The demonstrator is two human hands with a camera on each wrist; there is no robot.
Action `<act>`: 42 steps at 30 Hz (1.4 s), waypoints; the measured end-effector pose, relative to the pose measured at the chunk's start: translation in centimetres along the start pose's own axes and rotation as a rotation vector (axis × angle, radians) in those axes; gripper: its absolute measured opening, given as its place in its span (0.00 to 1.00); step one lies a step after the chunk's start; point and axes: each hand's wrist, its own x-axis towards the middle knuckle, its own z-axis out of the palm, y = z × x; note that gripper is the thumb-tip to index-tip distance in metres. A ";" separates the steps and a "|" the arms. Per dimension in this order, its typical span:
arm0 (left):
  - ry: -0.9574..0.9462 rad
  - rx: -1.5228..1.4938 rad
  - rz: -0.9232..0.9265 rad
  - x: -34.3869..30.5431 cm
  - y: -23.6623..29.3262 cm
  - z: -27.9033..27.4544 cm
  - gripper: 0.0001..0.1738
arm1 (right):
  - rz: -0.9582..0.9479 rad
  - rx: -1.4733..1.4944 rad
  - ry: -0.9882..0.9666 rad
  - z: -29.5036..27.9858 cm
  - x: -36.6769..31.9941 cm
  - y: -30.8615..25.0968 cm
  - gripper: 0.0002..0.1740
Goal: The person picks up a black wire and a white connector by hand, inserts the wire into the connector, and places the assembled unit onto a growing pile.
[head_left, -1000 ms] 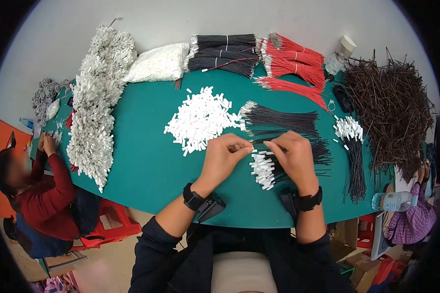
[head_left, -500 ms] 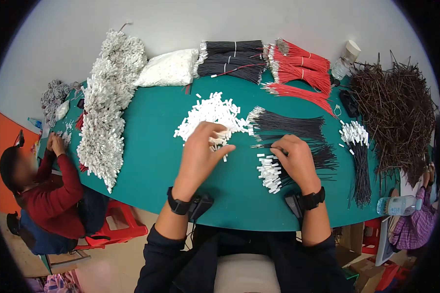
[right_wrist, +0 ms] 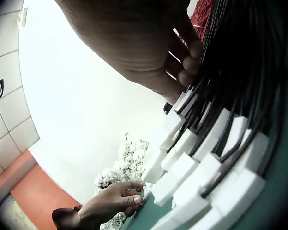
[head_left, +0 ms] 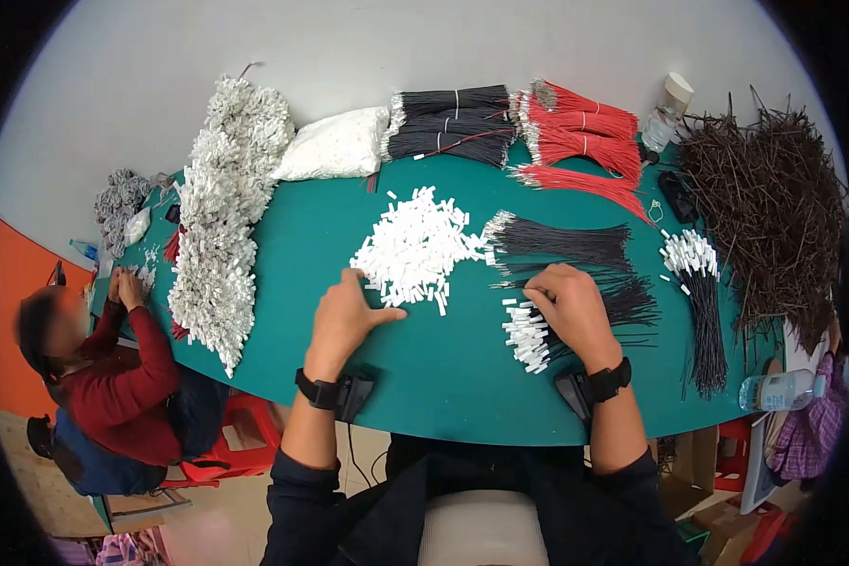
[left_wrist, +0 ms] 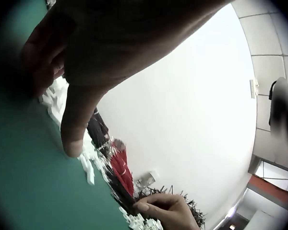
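Note:
My left hand (head_left: 341, 316) is at the lower left edge of a pile of white connector pieces (head_left: 415, 247), thumb and fingers spread apart. In the left wrist view its thumb is extended beside the white pieces (left_wrist: 88, 170). My right hand (head_left: 573, 311) pinches a black wire between thumb and index finger, above a bunch of black wires (head_left: 627, 300) with white connectors (head_left: 528, 338) on their ends. The right wrist view shows its curled fingers over black wires (right_wrist: 230, 57). A bundle of bare-ended black wires (head_left: 566, 242) lies just behind.
Along the back are a white bag (head_left: 335, 143), black bundles (head_left: 453, 123) and red bundles (head_left: 585, 141). White-ended harnesses (head_left: 219, 226) are heaped left. At right are finished-looking black wires (head_left: 703, 321), brown wires (head_left: 759, 208) and a bottle (head_left: 778, 391). A person (head_left: 123, 406) sits left.
My left hand has moved left from beside my right hand, across the white pile to its lower left edge, and its fingers have spread. The right hand remains over the black wires.

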 end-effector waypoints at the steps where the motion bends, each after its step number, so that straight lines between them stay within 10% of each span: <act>1: 0.031 0.015 0.072 0.1 0.3 0.9 0.51 | 0.003 0.002 0.000 0.0 0.0 0.0 0.05; 15: -0.031 -0.194 0.291 1.4 8.3 5.1 0.39 | 0.006 0.017 0.030 -0.2 0.0 0.6 0.05; 23: -0.062 -0.276 0.528 0.3 9.8 4.1 0.14 | 0.006 0.059 -0.114 -1.7 -0.3 1.2 0.09; 36: 0.349 -0.558 0.736 0.7 9.9 5.9 0.21 | -0.035 0.071 0.091 -2.3 -0.1 -0.2 0.16; 42: 0.410 -0.693 0.471 0.3 8.7 5.8 0.25 | 0.016 0.170 0.216 -8.1 -4.3 -4.6 0.28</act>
